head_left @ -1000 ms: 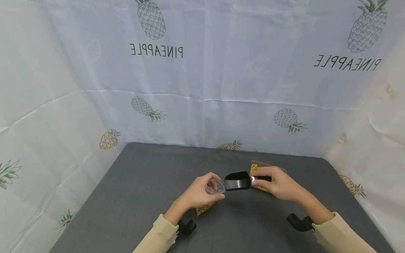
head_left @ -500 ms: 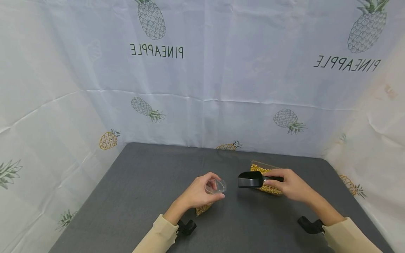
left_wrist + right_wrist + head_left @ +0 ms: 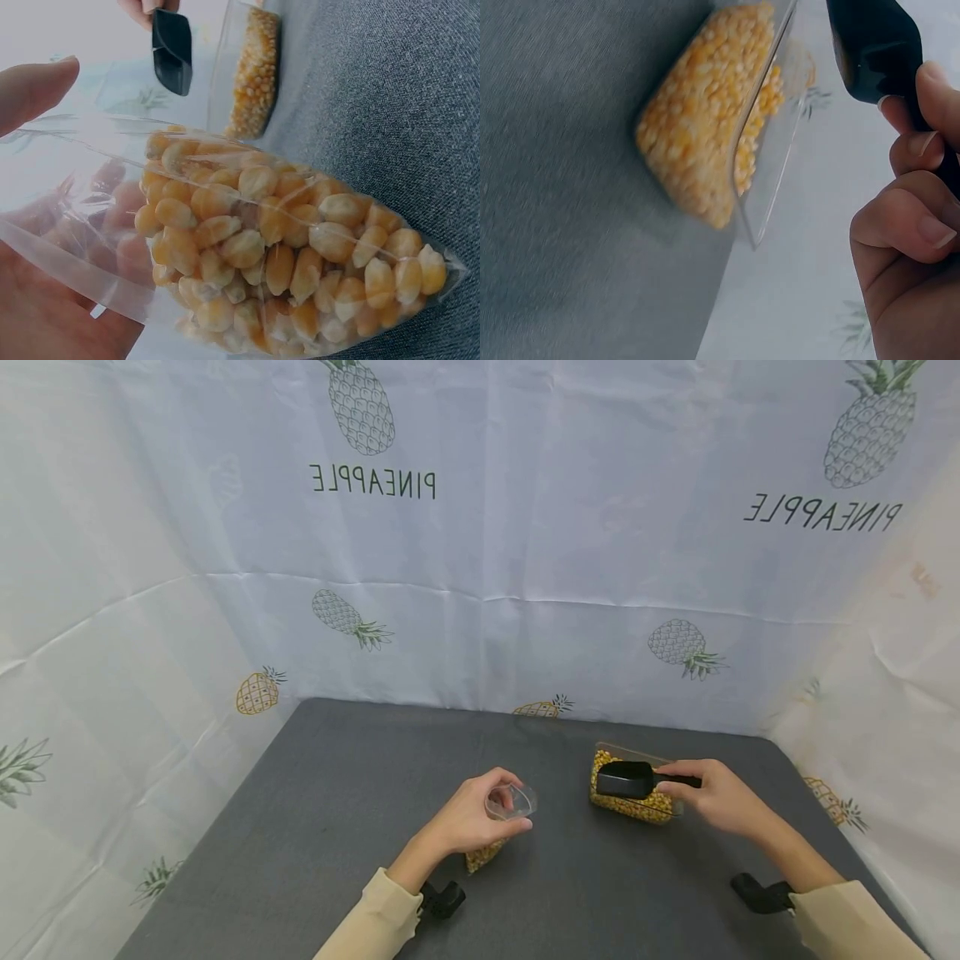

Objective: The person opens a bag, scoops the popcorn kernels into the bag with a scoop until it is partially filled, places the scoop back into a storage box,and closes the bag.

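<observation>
My left hand (image 3: 474,817) holds a clear plastic bag (image 3: 285,247) by its top, with the mouth spread between thumb and fingers. Yellow corn kernels (image 3: 482,857) fill the bag's lower part, which tapers to a point near the table. In my right hand (image 3: 723,797) is a black scoop (image 3: 624,779), gripped by its handle. The scoop's bowl is over a clear rectangular container (image 3: 677,806) and apart from the kernels there. Corn kernels (image 3: 697,112) lie inside that container, below its rim. Whether the scoop holds anything is hard to see.
A dark grey table (image 3: 375,777) lies under both hands. White curtains (image 3: 480,543) with pineapple prints rise behind the table and at both sides. A black wrist mount (image 3: 442,900) sits at the left cuff, another mount (image 3: 761,892) at the right.
The right hand has moved right with the scoop, from beside the bag's mouth to over the container, uncovering more of the container. My left hand and the bag have stayed nearly still.
</observation>
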`<state>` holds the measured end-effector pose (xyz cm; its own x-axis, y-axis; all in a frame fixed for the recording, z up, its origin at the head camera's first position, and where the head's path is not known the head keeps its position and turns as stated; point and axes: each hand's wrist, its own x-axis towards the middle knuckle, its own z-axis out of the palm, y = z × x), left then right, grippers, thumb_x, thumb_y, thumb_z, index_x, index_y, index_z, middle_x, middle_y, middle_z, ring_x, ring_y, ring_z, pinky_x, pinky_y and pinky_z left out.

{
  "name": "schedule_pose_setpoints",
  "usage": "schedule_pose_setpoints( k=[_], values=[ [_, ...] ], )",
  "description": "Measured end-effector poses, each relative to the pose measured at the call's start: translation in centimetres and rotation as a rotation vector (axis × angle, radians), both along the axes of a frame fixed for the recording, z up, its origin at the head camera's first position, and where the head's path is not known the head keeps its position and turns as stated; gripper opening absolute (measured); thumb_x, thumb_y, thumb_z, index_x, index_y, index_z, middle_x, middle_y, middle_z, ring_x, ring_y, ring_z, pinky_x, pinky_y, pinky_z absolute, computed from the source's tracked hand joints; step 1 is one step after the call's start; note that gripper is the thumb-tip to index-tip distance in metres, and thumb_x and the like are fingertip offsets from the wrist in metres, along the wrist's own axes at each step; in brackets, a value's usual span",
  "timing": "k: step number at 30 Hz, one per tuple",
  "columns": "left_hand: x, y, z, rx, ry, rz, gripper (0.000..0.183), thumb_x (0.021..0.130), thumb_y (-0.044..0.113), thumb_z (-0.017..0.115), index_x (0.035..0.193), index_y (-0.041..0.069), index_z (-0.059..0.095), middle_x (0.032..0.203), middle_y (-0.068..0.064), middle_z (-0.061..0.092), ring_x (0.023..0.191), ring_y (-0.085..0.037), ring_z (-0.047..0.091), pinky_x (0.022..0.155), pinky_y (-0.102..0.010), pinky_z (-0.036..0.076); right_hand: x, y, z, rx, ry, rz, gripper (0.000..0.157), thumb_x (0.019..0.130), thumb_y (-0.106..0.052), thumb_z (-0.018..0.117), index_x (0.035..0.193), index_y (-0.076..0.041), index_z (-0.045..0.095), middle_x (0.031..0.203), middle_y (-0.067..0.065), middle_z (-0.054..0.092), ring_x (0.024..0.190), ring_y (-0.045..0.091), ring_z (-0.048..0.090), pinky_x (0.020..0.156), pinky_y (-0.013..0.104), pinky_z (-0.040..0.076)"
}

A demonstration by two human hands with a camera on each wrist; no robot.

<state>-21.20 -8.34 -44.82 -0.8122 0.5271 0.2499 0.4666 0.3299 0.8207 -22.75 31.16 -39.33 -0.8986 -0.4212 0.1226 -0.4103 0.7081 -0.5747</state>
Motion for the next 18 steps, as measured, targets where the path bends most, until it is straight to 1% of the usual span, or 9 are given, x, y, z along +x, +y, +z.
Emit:
schedule_pose_setpoints(
  k=[3, 12, 18],
  values=[
    [0.0, 0.0, 0.0, 0.006, 0.002, 0.0, 0.044, 0.092, 0.032, 0.077, 0.127, 0.01, 0.06, 0.093, 0.006, 0.059, 0.089, -0.007, 0.062, 0.08, -0.027, 0.056, -0.1, 0.7, -0.2, 0.011, -0.001, -0.017, 0.034, 0.101, -0.02, 0.065, 0.125, 0.005, 0.068, 0.124, 0.028, 0.065, 0.114, 0.049, 0.06, 0.085, 0.06, 0.052],
    [0.1, 0.2, -0.1, 0.021, 0.003, 0.001, 0.044, 0.092, 0.031, 0.077, 0.126, 0.011, 0.06, 0.093, 0.007, 0.059, 0.089, -0.007, 0.062, 0.08, -0.027, 0.056, -0.7, 2.7, -1.0, 0.064, -0.006, -0.041, 0.035, 0.101, -0.02, 0.066, 0.122, 0.007, 0.069, 0.12, 0.028, 0.067, 0.106, 0.044, 0.065, 0.078, 0.051, 0.056],
    [0.0, 0.2, -0.1, 0.024, 0.003, 0.001, 0.044, 0.092, 0.031, 0.077, 0.126, 0.01, 0.06, 0.093, 0.006, 0.059, 0.088, -0.008, 0.062, 0.08, -0.027, 0.056, -0.8, 3.4, -1.0, 0.08, -0.021, -0.043, 0.037, 0.101, -0.02, 0.066, 0.122, 0.01, 0.068, 0.117, 0.027, 0.068, 0.104, 0.044, 0.065, 0.078, 0.052, 0.056]
  ],
)
